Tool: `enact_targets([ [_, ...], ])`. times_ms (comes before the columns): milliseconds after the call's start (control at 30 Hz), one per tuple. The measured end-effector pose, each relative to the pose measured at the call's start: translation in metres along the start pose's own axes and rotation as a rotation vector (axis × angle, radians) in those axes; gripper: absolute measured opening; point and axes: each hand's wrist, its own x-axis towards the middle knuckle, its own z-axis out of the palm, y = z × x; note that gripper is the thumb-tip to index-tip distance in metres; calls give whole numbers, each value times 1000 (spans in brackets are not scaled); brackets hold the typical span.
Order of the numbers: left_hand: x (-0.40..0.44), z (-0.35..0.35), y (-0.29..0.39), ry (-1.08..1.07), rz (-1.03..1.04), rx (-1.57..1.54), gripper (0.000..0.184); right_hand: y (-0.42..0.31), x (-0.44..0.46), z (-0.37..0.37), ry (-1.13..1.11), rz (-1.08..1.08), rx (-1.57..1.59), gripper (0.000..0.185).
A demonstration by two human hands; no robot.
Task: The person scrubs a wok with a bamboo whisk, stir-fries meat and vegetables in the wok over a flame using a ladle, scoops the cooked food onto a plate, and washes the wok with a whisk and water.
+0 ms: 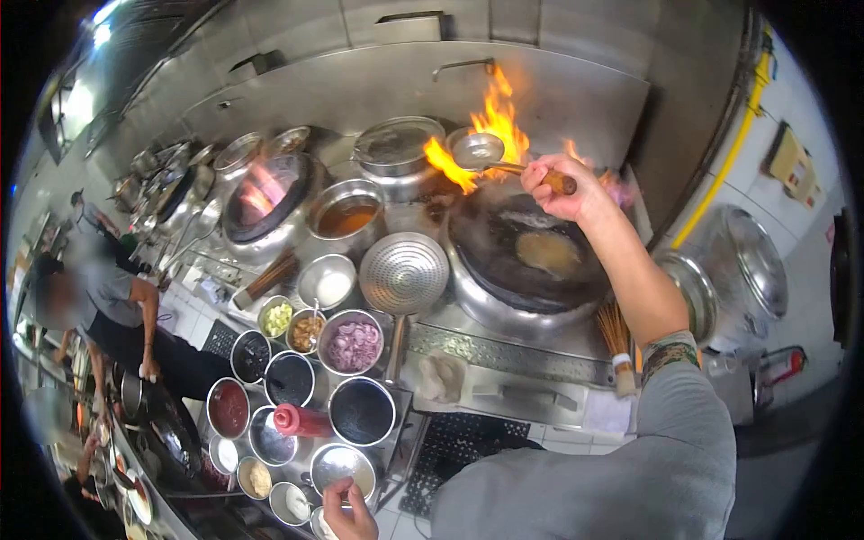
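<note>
My right hand (pixel 565 187) is wrapped round the wooden handle of a ladle (pixel 477 149). The ladle's metal bowl is raised over the back rim of a large dark wok (pixel 486 238), with tall orange flames behind and beside it. A small pool of yellowish liquid (pixel 547 253) lies in the wok, and some steam rises there. Low at the bottom edge, my left hand (pixel 349 511) is over the seasoning containers, beside a steel bowl (pixel 343 468). Its fingers are bent and drawn together; what they hold, if anything, is hidden.
A perforated strainer (pixel 404 274) lies left of the wok, near a pot of brown liquid (pixel 347 216). Chopped purple onion (pixel 352 346) and a red squeeze bottle (pixel 301 420) are among the containers. A bamboo brush (pixel 617 346) hangs at right. A co-worker (pixel 117 301) stands at left.
</note>
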Motion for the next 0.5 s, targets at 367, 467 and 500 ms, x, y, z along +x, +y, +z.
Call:
enact_targets([
  [367,21,-3,-21,-123,157,-54,15,16,-79,-62,282,-162,-333,9],
  [467,23,8,-16,-133,181,-45,14,-4,-103,-82,412,-146,-580,10],
  [500,24,14,-10,-144,192,-49,14,-8,-114,-87,465,-183,-653,10],
])
